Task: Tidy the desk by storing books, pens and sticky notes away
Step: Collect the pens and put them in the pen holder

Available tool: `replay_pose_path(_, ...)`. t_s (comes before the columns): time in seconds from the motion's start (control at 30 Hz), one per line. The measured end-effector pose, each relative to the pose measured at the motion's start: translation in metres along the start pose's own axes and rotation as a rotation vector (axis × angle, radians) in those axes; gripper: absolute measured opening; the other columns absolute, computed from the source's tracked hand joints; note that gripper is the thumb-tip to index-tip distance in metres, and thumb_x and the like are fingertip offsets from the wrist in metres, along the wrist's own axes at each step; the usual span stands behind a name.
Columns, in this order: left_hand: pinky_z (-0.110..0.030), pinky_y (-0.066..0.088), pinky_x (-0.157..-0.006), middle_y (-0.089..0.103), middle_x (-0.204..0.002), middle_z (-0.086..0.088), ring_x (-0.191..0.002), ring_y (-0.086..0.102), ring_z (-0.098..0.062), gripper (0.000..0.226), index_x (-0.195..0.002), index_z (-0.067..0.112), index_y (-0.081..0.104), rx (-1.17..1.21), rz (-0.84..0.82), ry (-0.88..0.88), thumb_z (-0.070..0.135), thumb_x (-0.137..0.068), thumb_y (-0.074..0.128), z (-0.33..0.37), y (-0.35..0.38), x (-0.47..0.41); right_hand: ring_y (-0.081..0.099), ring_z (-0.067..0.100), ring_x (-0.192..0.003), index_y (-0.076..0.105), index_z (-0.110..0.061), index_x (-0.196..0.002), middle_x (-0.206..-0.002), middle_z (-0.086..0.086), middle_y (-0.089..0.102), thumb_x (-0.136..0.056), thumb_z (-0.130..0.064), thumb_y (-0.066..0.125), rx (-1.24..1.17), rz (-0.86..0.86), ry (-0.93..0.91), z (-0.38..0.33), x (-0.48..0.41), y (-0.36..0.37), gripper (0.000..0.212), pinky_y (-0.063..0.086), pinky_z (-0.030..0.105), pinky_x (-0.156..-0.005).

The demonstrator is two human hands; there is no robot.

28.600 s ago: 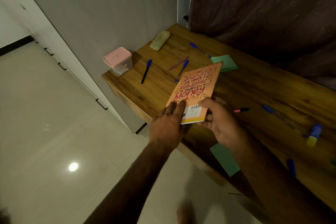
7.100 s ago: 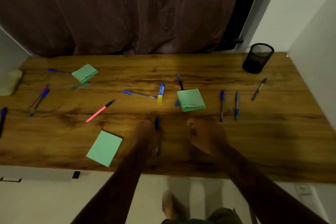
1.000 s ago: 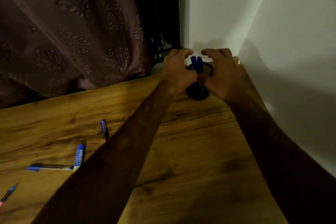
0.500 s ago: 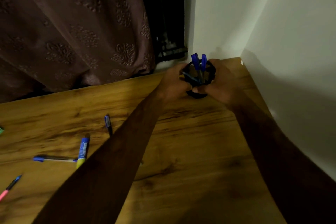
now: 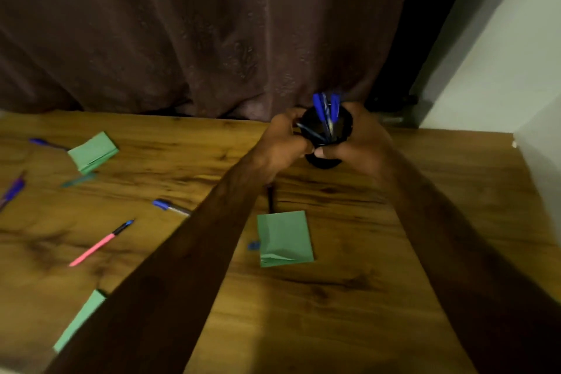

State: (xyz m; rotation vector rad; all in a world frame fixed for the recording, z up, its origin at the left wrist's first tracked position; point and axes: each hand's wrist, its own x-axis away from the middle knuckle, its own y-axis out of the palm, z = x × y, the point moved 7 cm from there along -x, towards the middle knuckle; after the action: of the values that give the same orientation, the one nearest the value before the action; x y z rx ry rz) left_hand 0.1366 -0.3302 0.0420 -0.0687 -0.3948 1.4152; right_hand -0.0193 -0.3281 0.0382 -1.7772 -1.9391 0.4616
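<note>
A black mesh pen cup (image 5: pixel 326 162) sits between both hands near the desk's back edge. Several blue pens (image 5: pixel 326 109) stand in it. My left hand (image 5: pixel 283 146) grips its left side and my right hand (image 5: pixel 361 143) grips its right side. Loose on the wooden desk (image 5: pixel 349 297) lie green sticky-note pads: one in the middle (image 5: pixel 283 238), one at the back left (image 5: pixel 92 152), one at the front left edge (image 5: pixel 80 320). A pink pen (image 5: pixel 100 243), a blue-capped pen (image 5: pixel 170 206) and more blue pens at the far left (image 5: pixel 12 191) lie scattered.
A brown curtain (image 5: pixel 197 30) hangs behind the desk. A white wall (image 5: pixel 522 64) closes off the right side. A thin dark pen (image 5: pixel 270 199) lies beside my left forearm, partly hidden by it.
Both hands hold the pen cup and have carried it leftward from the back right corner toward the middle of the desk's back edge. The view has swung left, showing the sticky pads.
</note>
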Motion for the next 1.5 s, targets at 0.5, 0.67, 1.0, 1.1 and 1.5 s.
replay_pose_path(0.5, -0.021, 0.051, -0.069, 0.065, -0.093, 0.001, -0.086, 0.063, -0.013, 0.047, -0.115, 0.012, 0.058, 0.003, 0.125, -0.004, -0.016, -0.078, 0.06, -0.066, -0.202, -0.004, 0.067, 0.014, -0.11, 0.061, -0.021, -0.134, -0.121, -0.007, 0.069, -0.061, -0.018, 0.1, -0.059, -0.1, 0.021, -0.104, -0.062, 0.19, 0.083, 0.054, 0.031, -0.089)
replay_pose_path(0.67, -0.038, 0.054, -0.096, 0.066, -0.12, -0.008, -0.111, 0.063, -0.021, 0.052, -0.131, 0.004, 0.055, -0.013, 0.164, -0.003, -0.008, -0.082, 0.065, -0.082, -0.234, -0.013, 0.068, 0.019, -0.116, 0.059, -0.018, -0.138, -0.128, 0.0, 0.071, -0.062, -0.012, 0.099, -0.082, -0.087, 0.038, -0.118, -0.076, 0.222, 0.086, 0.058, 0.038, -0.097)
replay_pose_path(1.0, -0.04, 0.056, -0.092, 0.068, -0.111, -0.002, -0.106, 0.066, -0.02, 0.059, -0.133, 0.01, 0.056, 0.021, 0.146, -0.023, -0.009, -0.079, 0.067, -0.111, -0.257, -0.022, 0.059, 0.011, -0.11, 0.052, -0.015, -0.143, -0.116, -0.008, 0.061, -0.07, -0.002, 0.094, -0.105, -0.121, 0.086, -0.124, -0.077, 0.254, 0.085, 0.047, 0.028, -0.092)
replay_pose_path(1.1, -0.037, 0.056, -0.088, 0.068, -0.114, -0.004, -0.105, 0.066, -0.02, 0.058, -0.135, 0.01, 0.054, 0.032, 0.135, -0.008, -0.01, -0.082, 0.064, -0.114, -0.259, -0.019, 0.062, 0.018, -0.121, 0.049, -0.018, -0.148, -0.13, 0.0, 0.066, -0.07, -0.006, 0.095, -0.095, -0.102, 0.081, -0.126, -0.075, 0.258, 0.091, 0.051, 0.033, -0.1)
replay_pose_path(1.5, -0.01, 0.048, -0.067, 0.064, -0.097, 0.001, -0.082, 0.059, -0.008, 0.028, -0.108, 0.012, 0.065, -0.243, 0.137, -0.094, -0.006, -0.086, 0.061, -0.165, -0.315, 0.06, 0.067, 0.023, -0.113, 0.061, -0.028, -0.122, -0.116, -0.004, 0.068, -0.086, -0.028, 0.083, 0.229, -0.001, 0.03, -0.136, -0.007, 0.257, 0.042, 0.057, 0.046, -0.097)
